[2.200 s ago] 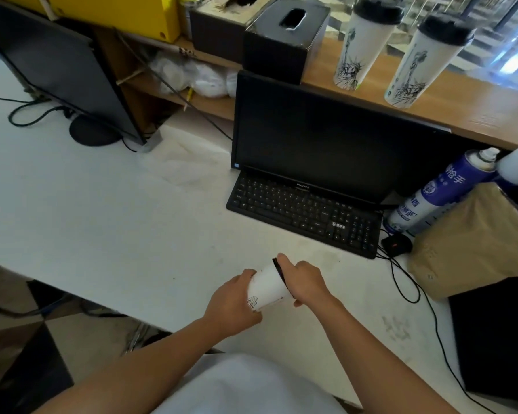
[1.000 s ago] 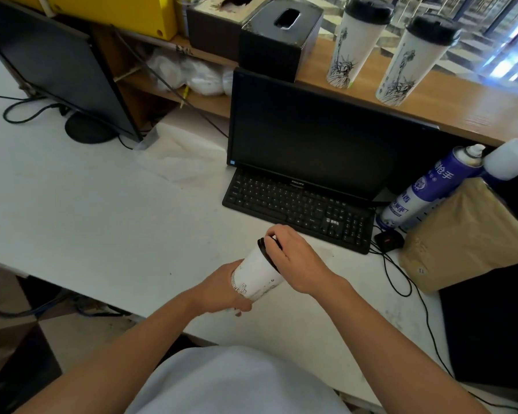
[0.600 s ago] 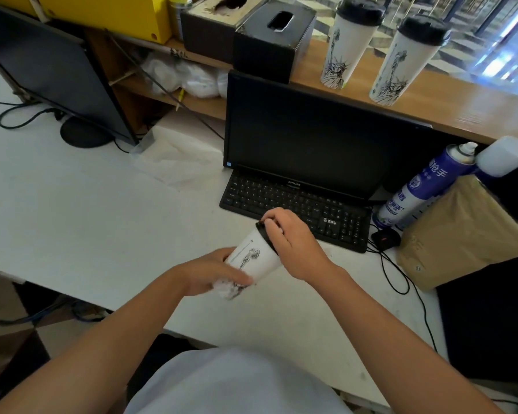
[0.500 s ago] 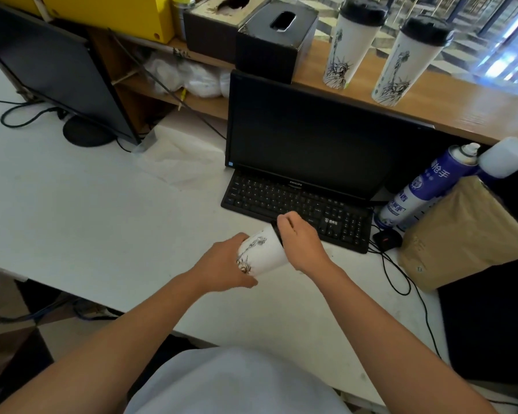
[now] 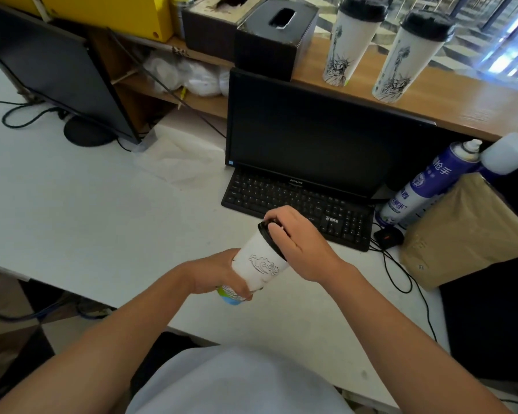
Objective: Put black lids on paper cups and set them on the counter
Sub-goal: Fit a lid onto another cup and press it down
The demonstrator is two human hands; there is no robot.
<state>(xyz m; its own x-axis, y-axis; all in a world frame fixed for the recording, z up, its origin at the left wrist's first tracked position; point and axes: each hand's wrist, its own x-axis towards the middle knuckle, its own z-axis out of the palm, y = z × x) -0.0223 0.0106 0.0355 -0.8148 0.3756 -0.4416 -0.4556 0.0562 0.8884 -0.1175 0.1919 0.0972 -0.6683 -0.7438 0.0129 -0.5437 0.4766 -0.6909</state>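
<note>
A white paper cup [image 5: 259, 261], tilted above the white desk [image 5: 102, 204] near the keyboard [image 5: 296, 201], wears its black lid [image 5: 270, 238]; your left hand [image 5: 222, 273] grips its base and your right hand [image 5: 301, 246] curls over the lid, fingers [image 5: 277, 216] pressing the rim. You appear to be seating the lid, though your palm hides whether it has snapped on all round. Next: stand it on the wooden counter [image 5: 467, 103] beside two lidded cups [image 5: 349, 46].
</note>
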